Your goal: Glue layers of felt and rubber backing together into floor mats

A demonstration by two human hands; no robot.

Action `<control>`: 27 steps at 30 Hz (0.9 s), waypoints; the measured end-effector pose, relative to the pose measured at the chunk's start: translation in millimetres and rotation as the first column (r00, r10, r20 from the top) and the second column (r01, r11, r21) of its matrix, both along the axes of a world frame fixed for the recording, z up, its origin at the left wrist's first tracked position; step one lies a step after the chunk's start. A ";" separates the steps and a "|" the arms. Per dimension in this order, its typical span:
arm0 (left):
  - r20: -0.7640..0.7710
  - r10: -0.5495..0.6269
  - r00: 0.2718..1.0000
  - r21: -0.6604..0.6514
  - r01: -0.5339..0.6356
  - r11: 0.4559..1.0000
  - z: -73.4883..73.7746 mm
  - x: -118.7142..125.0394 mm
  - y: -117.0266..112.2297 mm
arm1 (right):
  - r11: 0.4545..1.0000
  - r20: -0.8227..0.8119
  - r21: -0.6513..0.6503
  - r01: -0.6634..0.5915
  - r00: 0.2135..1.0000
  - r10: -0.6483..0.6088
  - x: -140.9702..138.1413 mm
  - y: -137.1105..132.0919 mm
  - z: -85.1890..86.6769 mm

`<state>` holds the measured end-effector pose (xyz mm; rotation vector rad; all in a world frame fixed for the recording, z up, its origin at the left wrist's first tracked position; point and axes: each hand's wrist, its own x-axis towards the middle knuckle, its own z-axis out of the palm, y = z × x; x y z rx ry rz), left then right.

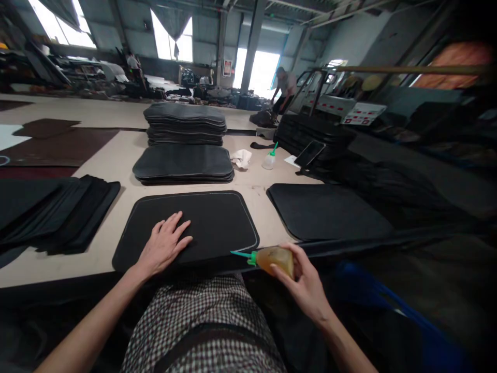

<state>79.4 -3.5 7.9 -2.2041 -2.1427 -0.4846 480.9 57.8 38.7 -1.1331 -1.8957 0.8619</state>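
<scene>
Your left hand (165, 243) lay open, flat on the black mat (209, 223) at the tabletop's (256, 194) near edge. Your right hand (301, 280) gripped the amber squeeze bottle (275, 259), its nozzle at the mat's rim. Applying liquid along that rim seemed the step in hand, and it called for steady tracing.

**Daylight behind, gloom up front**

Windows (185, 46) and the doorway (262, 72) are blown out white, pouring light over the pale table (254, 178). Soft shadows only. The mat (209, 223) soaks it up, near black. Bottle (276, 260) glows amber in the right hand (306, 282). Right side and corners sink dark, smeared, bent by the wide lens.
</scene>
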 end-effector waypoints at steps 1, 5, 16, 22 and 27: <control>0.052 0.007 0.999 0.007 -0.008 1.000 1.9 -0.7 -0.5 | 1.000 -0.014 0.002 -0.027 1.000 0.027 -12.1 -3.0 -2.7; 0.386 0.070 0.920 0.066 -0.103 0.993 11.2 -4.7 -3.6 | 0.989 -0.053 0.015 -0.146 0.988 0.147 -65.1 -13.7 -7.8; 0.892 0.009 0.452 0.295 -0.596 0.747 46.7 -64.1 -54.2 | 0.879 -0.020 0.149 -0.453 0.888 0.460 -206.0 -35.7 11.1; 0.912 0.027 0.410 0.302 -0.713 0.633 56.5 -91.5 -98.3 | 0.802 -0.007 0.198 -0.564 0.817 0.577 -267.7 -42.7 16.9; 0.908 0.059 0.416 0.296 -0.732 0.613 51.3 -93.3 -118.2 | 0.779 0.029 0.242 -0.578 0.807 0.590 -287.3 -42.4 23.2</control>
